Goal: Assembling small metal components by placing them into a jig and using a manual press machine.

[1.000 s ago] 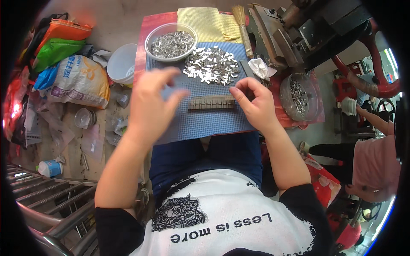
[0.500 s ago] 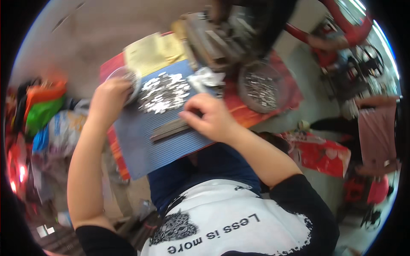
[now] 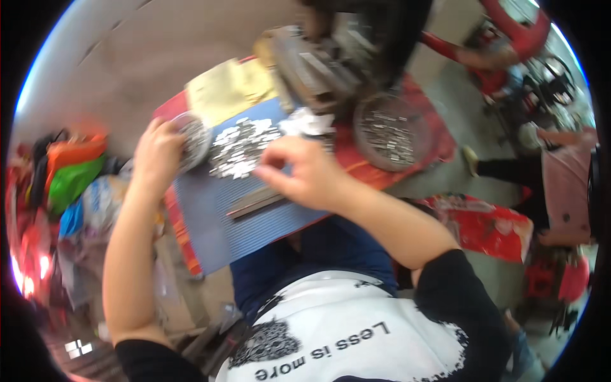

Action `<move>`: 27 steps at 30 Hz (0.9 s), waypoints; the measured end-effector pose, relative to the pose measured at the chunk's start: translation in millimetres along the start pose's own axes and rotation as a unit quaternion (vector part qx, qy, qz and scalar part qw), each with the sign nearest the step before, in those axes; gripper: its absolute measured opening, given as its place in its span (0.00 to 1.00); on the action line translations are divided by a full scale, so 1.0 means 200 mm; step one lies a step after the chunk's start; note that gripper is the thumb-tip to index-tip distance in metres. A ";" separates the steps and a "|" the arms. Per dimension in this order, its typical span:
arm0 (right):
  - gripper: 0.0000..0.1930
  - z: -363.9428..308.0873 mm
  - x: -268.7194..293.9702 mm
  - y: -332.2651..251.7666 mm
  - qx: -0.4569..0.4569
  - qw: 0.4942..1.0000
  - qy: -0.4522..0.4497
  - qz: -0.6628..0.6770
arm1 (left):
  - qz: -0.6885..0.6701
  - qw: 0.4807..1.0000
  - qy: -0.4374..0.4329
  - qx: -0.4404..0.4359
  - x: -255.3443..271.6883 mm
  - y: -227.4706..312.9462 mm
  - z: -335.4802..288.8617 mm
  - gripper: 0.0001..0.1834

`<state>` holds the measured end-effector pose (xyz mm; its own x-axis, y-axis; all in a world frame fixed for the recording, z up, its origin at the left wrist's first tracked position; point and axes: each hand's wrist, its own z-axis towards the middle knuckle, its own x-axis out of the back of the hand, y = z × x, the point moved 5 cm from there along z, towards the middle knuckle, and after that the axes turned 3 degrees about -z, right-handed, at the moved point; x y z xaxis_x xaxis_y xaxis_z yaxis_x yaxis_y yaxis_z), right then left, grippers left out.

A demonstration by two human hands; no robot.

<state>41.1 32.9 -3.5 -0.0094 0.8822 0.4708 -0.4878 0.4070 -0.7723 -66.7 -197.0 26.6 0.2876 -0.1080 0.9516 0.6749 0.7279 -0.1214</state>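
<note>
My left hand (image 3: 158, 151) is beside the left rim of a small clear bowl (image 3: 206, 153) that holds small metal pieces. Its fingers are curled, and what they grip, if anything, is hidden. Over the near right edge of a pile of small shiny metal pieces (image 3: 240, 148) is my right hand (image 3: 299, 170). Thumb and forefinger are drawn together there, too blurred to show what is between them. The pile lies on a blue ribbed mat (image 3: 210, 232). A dark grey flat bar (image 3: 254, 202) rests on the mat, just nearer to me than the right hand.
A larger clear tub (image 3: 389, 164) of metal pieces stands at the right on a red cover (image 3: 439, 137). Crumpled white paper (image 3: 307, 121) and yellow sheets (image 3: 216, 92) lie behind the pile. Dark machinery (image 3: 318, 67) rises at the back. Another person (image 3: 566, 191) is at the far right.
My left hand has moved left off the bowl, uncovering the pieces inside. My right hand has shifted slightly left, onto the pile's edge. The whole view has shifted a little.
</note>
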 end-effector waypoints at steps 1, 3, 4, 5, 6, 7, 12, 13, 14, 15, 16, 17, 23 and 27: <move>0.08 0.05 0.01 -0.05 0.006 1.000 -0.006 -0.008 | -0.007 1.000 0.005 0.011 -0.03 -0.02 -0.01 0.07; 0.10 0.16 -0.01 -0.10 0.020 0.999 0.005 -0.025 | -0.019 0.999 -0.011 0.048 -0.05 -0.02 -0.02 0.08; 0.10 0.22 -0.03 -0.11 0.022 1.000 -0.001 -0.021 | -0.046 0.997 0.012 0.057 -0.05 -0.01 -0.02 0.09; 0.10 0.29 -0.06 -0.13 0.031 0.999 -0.001 -0.028 | -0.072 0.995 0.039 0.065 -0.04 -0.02 -0.04 0.09; 0.10 0.36 -0.10 -0.12 0.044 0.998 -0.009 -0.047 | -0.103 0.989 0.079 0.073 -0.04 -0.04 -0.06 0.07; 0.10 0.43 -0.15 -0.11 0.057 0.996 -0.017 -0.067 | -0.099 0.988 0.081 0.084 -0.05 -0.06 -0.08 0.07; 0.13 0.65 -0.37 -0.02 0.086 0.966 -0.083 -0.228 | -0.255 0.947 0.137 0.138 -0.07 -0.10 -0.14 0.09; 0.13 0.67 -0.40 -0.03 0.089 0.959 -0.102 -0.250 | -0.267 0.942 0.145 0.140 -0.07 -0.10 -0.15 0.08; 0.13 0.68 -0.42 -0.03 0.091 0.950 -0.121 -0.272 | -0.268 0.941 0.149 0.144 -0.07 -0.09 -0.15 0.08; 0.14 0.71 -0.45 -0.03 0.095 0.952 -0.151 -0.247 | -0.299 0.929 0.152 0.156 -0.06 -0.09 -0.16 0.08; 0.14 0.73 -0.45 -0.03 0.097 0.951 -0.155 -0.249 | -0.330 0.916 0.155 0.167 -0.06 -0.09 -0.16 0.09; 0.14 0.74 -0.45 -0.04 0.033 0.961 -0.185 -0.205 | -0.331 0.915 0.158 0.171 -0.07 -0.09 -0.17 0.09; 0.16 0.76 -0.49 0.00 0.012 0.957 -0.225 -0.183 | -0.342 0.904 0.167 0.196 -0.07 -0.10 -0.19 0.09; 0.15 0.76 -0.46 -0.05 0.081 0.961 -0.197 -0.178 | -0.417 0.871 0.152 0.209 -0.09 -0.11 -0.20 0.10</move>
<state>-86.3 -88.3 26.4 -0.1316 0.5233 0.8419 -0.6505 0.5953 -0.4717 -60.8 -238.2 0.7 0.0259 -0.8460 0.5326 0.4471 0.4863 0.7508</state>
